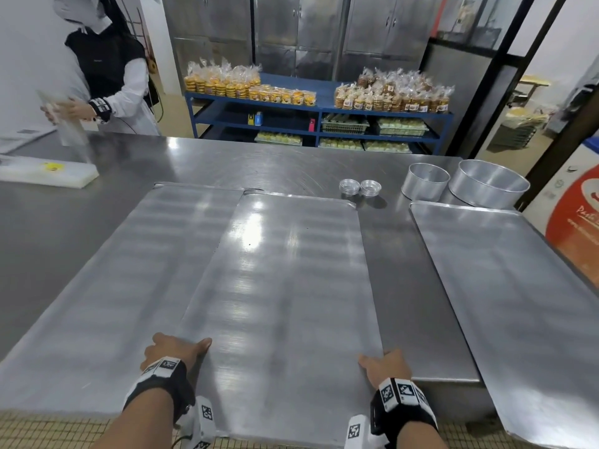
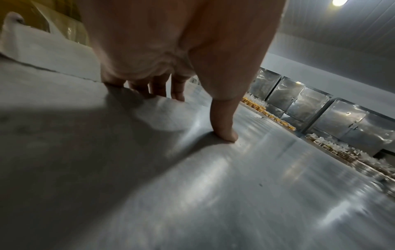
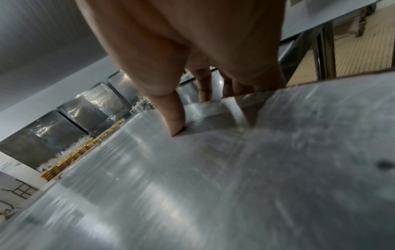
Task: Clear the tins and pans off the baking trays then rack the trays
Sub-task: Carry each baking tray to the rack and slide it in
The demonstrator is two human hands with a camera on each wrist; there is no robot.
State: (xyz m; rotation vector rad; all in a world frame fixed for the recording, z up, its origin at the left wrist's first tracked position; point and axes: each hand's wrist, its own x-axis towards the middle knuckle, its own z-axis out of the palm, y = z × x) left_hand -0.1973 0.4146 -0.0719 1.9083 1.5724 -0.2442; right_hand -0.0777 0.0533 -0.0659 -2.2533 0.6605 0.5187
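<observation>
- Middle baking tray [image 1: 285,286]: on the steel table [image 1: 64,222], overlapping the left tray [image 1: 123,270].
- Left hand [image 1: 175,350]: thumb on top, fingers curled under left edge.
- Right hand [image 1: 385,366]: same grip, right edge.
- Tins [image 1: 359,187], pans [image 1: 486,183]: on table beyond.

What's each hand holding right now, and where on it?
Both hold the middle baking tray near its front end: left hand grips its left edge, right hand its right edge, thumbs on top, fingers curled under.
</observation>
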